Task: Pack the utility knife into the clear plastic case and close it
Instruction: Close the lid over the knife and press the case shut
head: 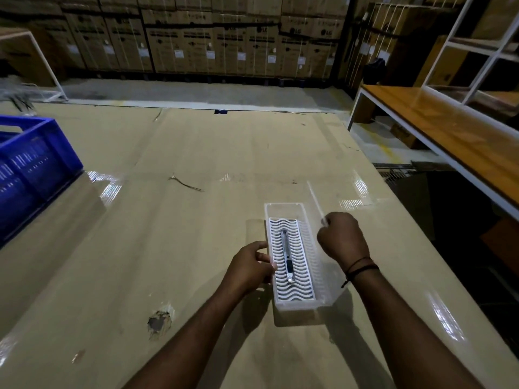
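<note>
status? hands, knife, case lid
Left hand steadies the clear case by its side. Right hand grips the open lid. Utility knife lies on the white insert. Nothing blocking.

Dim, glare patches, wide-angle edge warp

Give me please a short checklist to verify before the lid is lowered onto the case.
1. Utility knife lies inside the clear case, on the white wavy insert: ok.
2. Knife stays within the insert's edges, nothing sticking over the rim: ok.
3. Left hand steadies the case's left wall: ok.
4. Right hand grips the clear lid, which stands raised at the right side: ok.
5. Blade retracted: cannot tell.
6. Lid closed: not ok, not yet done.
</note>
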### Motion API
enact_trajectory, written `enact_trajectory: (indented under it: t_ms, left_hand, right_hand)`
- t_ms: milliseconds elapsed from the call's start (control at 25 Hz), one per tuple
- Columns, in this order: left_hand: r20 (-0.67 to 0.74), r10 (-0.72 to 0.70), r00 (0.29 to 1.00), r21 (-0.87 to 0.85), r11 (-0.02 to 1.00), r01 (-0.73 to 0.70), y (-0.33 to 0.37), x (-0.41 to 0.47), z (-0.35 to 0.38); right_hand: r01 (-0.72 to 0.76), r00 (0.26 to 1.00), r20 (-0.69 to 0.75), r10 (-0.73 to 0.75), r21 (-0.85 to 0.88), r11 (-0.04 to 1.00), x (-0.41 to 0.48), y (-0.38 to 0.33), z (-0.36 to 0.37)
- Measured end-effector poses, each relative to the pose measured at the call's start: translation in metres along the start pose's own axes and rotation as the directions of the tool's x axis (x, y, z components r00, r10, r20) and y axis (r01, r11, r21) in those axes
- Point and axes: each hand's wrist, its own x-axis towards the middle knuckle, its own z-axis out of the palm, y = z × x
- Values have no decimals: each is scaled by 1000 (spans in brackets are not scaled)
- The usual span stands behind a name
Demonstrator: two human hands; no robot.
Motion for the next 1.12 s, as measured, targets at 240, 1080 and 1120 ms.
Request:
enact_trajectory:
  t_ms: [240, 1080, 1120]
  left_hand:
    - [-8, 44, 999, 31, 999, -43, 1, -2, 4]
    - [-55, 48, 997, -86, 995, -53, -4, -7, -1]
    - [-64, 45, 997, -80, 995, -50, -2, -7, 0]
  right_hand:
    - [147, 988, -28, -154, -174, 974, -26, -43, 29]
    - [16, 999, -40, -15, 18, 1000, -18, 19, 63]
    - [-22, 1000, 21, 20, 93, 995, -16, 23, 65]
